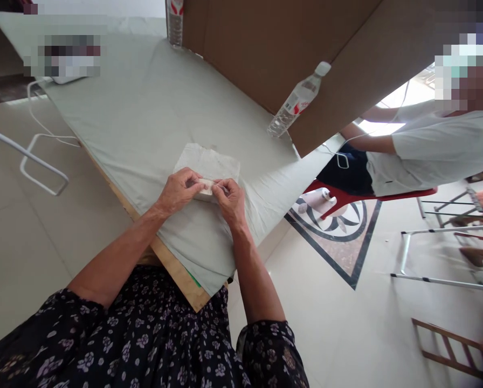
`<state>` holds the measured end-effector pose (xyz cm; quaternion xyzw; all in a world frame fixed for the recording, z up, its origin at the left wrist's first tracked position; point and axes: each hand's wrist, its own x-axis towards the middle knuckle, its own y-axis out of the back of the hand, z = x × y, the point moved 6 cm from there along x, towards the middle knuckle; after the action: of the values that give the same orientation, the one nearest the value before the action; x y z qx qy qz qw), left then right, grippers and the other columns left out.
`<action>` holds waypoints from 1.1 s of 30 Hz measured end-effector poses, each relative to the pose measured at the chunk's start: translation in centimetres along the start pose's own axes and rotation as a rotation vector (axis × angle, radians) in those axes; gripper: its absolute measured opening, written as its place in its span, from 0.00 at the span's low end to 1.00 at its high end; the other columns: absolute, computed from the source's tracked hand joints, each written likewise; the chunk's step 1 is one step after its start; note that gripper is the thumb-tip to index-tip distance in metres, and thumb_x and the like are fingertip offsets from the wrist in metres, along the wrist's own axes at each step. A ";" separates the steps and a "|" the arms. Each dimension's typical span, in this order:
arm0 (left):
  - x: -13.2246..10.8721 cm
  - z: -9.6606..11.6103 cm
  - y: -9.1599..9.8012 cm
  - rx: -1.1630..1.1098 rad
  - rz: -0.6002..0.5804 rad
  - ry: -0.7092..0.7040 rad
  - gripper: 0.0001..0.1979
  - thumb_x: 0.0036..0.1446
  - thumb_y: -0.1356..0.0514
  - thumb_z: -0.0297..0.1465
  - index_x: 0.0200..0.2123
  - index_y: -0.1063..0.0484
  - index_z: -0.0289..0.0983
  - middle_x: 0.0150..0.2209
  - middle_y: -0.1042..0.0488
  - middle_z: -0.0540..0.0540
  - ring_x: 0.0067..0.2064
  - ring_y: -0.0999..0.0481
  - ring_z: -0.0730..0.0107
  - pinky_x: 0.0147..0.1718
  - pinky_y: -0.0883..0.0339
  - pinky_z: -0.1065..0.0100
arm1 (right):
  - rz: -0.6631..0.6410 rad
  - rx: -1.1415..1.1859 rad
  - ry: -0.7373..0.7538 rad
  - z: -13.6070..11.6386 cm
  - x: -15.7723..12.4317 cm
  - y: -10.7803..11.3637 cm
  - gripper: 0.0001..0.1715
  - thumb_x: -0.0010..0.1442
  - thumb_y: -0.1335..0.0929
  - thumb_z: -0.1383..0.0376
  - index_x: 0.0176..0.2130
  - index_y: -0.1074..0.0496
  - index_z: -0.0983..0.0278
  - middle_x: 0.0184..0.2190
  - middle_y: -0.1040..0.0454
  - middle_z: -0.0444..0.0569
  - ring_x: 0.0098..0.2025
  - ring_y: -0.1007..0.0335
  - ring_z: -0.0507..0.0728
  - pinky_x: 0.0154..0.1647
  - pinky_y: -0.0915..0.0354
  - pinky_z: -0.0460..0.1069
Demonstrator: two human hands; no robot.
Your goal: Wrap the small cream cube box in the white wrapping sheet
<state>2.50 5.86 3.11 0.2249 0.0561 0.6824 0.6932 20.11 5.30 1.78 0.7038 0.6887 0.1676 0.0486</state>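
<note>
A thin white sheet (209,161), paper or cloth, lies on the pale cloth-covered table near its corner. Its near edge looks folded or rolled into a narrow strip. My left hand (180,189) pinches the left end of that strip between thumb and fingers. On the other end, my right hand (229,196) is closed in a similar pinch, with the fingertips of both hands close together. Whether anything lies inside the fold cannot be seen.
A water bottle (296,102) stands by a large brown cardboard panel (257,48); another bottle (176,24) is farther back. A white device with a cable (69,70) rests at the far left. Right of the table, a person in a white shirt (439,140) sits on a red chair (346,200).
</note>
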 end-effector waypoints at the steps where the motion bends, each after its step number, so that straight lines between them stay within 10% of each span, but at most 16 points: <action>1: -0.1 0.0 0.0 -0.003 0.001 0.005 0.13 0.53 0.34 0.41 0.27 0.30 0.38 0.42 0.19 0.43 0.42 0.22 0.64 0.45 0.30 0.62 | 0.006 -0.007 0.004 0.0 -0.1 0.0 0.14 0.57 0.32 0.51 0.31 0.32 0.59 0.41 0.18 0.49 0.40 0.24 0.57 0.47 0.30 0.53; 19: 0.5 0.5 -0.4 -0.024 -0.099 0.050 0.08 0.51 0.34 0.36 0.27 0.26 0.37 0.36 0.20 0.47 0.38 0.25 0.67 0.42 0.33 0.65 | 0.051 -0.052 -0.014 0.2 -1.1 0.3 0.13 0.58 0.33 0.53 0.31 0.34 0.58 0.40 0.18 0.49 0.40 0.24 0.57 0.47 0.30 0.53; 26: 1.0 0.3 -0.5 -0.015 -0.153 0.122 0.14 0.47 0.32 0.41 0.26 0.28 0.37 0.26 0.29 0.52 0.30 0.34 0.71 0.32 0.39 0.67 | 0.378 -0.472 0.273 -2.9 -3.5 3.6 0.09 0.66 0.36 0.62 0.42 0.27 0.60 0.45 0.19 0.54 0.52 0.25 0.62 0.57 0.35 0.60; 33: 1.1 -0.1 -0.4 -0.017 -0.216 0.101 0.14 0.50 0.36 0.43 0.29 0.27 0.37 0.28 0.29 0.50 0.33 0.32 0.69 0.34 0.37 0.66 | -0.093 -0.821 0.475 -4.8 -4.9 -2.0 0.14 0.69 0.36 0.68 0.50 0.24 0.61 0.52 0.19 0.54 0.55 0.28 0.61 0.56 0.38 0.55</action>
<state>2.91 6.94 3.16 0.1771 0.1089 0.6146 0.7609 16.78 -0.23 4.82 0.5369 0.5884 0.5797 0.1715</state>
